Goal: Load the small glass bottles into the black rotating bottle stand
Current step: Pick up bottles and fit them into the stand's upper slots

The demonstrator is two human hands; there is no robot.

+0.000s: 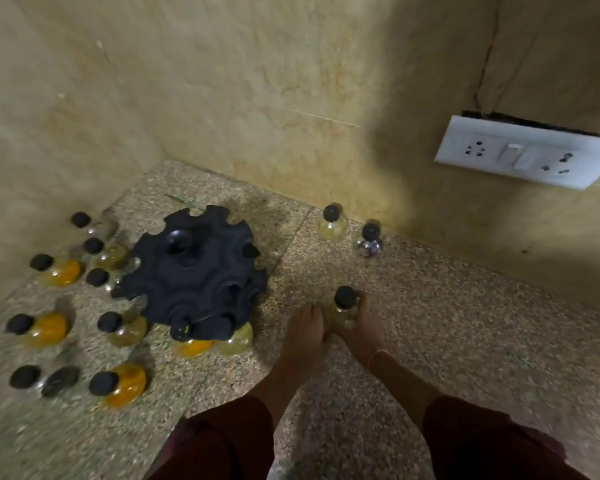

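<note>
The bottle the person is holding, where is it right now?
The held bottle sits low on the speckled counter, between both hands, right of the black stand.

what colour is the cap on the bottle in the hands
Black cap, clearest in the head view.

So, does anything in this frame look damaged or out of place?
Yes. The white switch plate hangs askew on the wall, pulled away with a dark gap behind its top edge, below a crack. The bottles and black stand look undisturbed.
</note>
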